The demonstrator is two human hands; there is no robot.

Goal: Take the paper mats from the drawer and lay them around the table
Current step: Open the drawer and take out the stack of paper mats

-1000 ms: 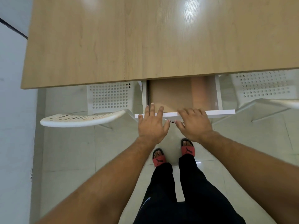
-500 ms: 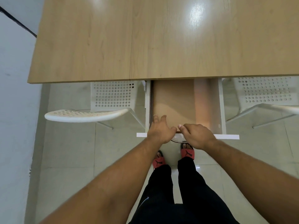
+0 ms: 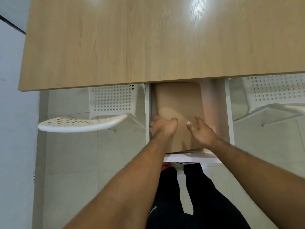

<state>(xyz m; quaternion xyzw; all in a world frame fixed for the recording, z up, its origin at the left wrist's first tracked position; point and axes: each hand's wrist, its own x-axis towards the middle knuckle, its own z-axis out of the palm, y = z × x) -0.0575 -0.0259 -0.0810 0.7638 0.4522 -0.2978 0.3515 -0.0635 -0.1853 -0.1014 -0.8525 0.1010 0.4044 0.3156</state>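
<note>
A white drawer (image 3: 228,113) stands pulled out from under the near edge of the light wooden table (image 3: 148,38). Inside it lies a stack of brown paper mats (image 3: 179,100), filling its left and middle; the far end is hidden beneath the tabletop. My left hand (image 3: 163,127) is at the stack's left edge, fingers tucked down beside the drawer wall and thumb lying on top. My right hand (image 3: 203,133) hovers over or lightly touches the near right part of the mats with relaxed, spread fingers. It holds nothing.
A white perforated chair (image 3: 79,123) stands left of the drawer and another (image 3: 272,96) to its right, both pushed partly under the table. A pale wall (image 3: 9,113) runs along the left. My legs stand on the tiled floor (image 3: 69,162) just behind the drawer front.
The drawer has slid further out. Both hands left its front edge and moved forward into it, the left to the mats' left edge, the right over the mats.
</note>
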